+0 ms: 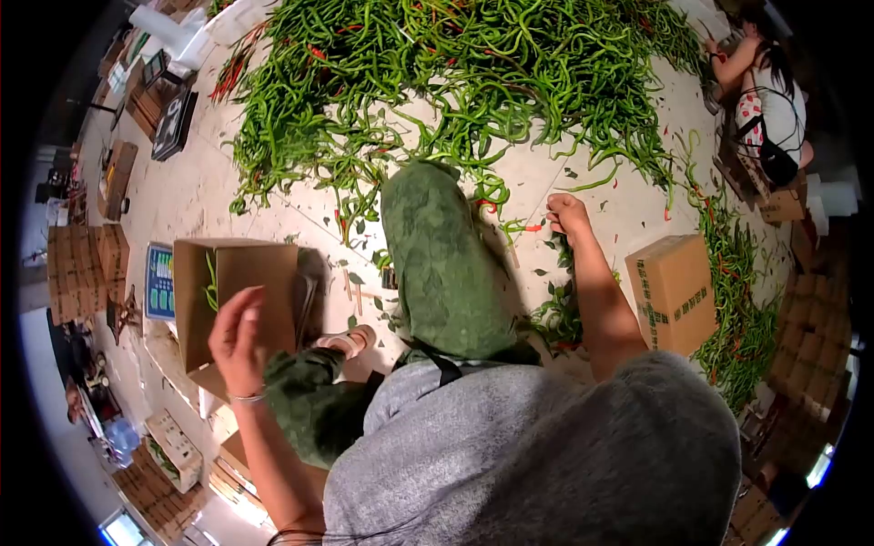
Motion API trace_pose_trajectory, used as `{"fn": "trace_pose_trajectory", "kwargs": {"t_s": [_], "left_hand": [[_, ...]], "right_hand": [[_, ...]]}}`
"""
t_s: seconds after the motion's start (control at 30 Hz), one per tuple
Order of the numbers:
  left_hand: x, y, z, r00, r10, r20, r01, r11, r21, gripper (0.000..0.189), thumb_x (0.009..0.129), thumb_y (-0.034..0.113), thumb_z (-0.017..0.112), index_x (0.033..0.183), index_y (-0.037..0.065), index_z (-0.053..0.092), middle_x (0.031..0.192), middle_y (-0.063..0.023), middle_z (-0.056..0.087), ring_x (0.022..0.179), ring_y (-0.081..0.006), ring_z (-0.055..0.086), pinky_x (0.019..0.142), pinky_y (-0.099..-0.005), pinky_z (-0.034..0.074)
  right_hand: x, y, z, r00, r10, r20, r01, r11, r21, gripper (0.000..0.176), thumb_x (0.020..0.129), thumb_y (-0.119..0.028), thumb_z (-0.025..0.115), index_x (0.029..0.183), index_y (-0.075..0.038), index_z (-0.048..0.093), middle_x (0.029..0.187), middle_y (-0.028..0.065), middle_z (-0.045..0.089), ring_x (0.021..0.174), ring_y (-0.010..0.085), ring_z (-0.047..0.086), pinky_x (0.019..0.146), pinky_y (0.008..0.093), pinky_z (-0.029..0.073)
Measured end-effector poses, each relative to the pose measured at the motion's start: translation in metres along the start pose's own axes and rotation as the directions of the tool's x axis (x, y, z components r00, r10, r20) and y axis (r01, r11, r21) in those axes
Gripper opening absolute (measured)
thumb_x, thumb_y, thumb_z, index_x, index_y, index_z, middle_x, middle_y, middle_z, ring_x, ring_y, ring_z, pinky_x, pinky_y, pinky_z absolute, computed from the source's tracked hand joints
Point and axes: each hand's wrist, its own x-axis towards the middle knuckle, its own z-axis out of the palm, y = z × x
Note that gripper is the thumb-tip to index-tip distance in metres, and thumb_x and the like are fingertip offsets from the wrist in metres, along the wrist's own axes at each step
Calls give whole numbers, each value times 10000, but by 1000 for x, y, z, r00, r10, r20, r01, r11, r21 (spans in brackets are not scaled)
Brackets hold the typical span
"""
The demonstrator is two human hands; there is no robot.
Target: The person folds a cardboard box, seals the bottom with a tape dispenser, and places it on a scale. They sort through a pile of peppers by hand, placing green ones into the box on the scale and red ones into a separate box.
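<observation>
My left hand is held over the near side of an open cardboard box, fingers stretched out and nothing seen in them. A few green chili peppers show inside that box. My right hand is above the floor at the near edge of a large heap of green chili peppers. Its fingers are curled together; what they hold, if anything, is too small to make out. Just left of its fingertips lies a red-tipped chili pepper.
My green-trousered knee rises between my hands. A closed cardboard box stands to the right, beside more peppers. A scale's keypad is left of the open box. Another person sits at the upper right.
</observation>
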Motion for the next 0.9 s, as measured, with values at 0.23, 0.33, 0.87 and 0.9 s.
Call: {"fn": "trace_pose_trajectory", "kwargs": {"t_s": [0.23, 0.33, 0.87, 0.9], "left_hand": [[59, -56, 77, 910, -261, 323, 329, 928, -177, 222, 863, 50, 556, 1067, -34, 585, 1000, -92, 637, 939, -157, 583, 842, -263, 435], [80, -89, 95, 851, -406, 333, 476, 864, -162, 220, 865, 77, 563, 1057, -29, 585, 968, -88, 644, 912, -152, 591, 804, -258, 449], [281, -168, 230, 662, -556, 502, 678, 730, -87, 261, 869, 122, 543, 1113, 30, 563, 1010, -98, 642, 940, -197, 604, 830, -323, 455], [291, -166, 248, 637, -555, 535, 710, 692, -128, 277, 870, 123, 543, 1131, 31, 556, 1029, -103, 636, 960, -205, 600, 837, -325, 453]], "right_hand": [[164, -22, 2, 932, -349, -98, 271, 850, -452, 522, 749, -347, 682, 1143, -32, 551, 1060, 153, 614, 973, 269, 581, 858, 342, 434], [212, -83, 19, 904, -427, -26, 315, 706, -634, 514, 763, -339, 650, 1184, -74, 521, 1106, 167, 588, 1021, 319, 557, 870, 372, 430], [286, -97, 131, 377, -919, 112, 384, 46, -922, 60, 756, -149, 553, 733, -102, 524, 563, 90, 522, 551, 287, 529, 599, 419, 406], [262, -94, 136, 582, -813, 24, 397, 258, -881, 110, 754, -182, 592, 751, -89, 533, 590, 109, 542, 550, 306, 530, 555, 427, 408]]}}
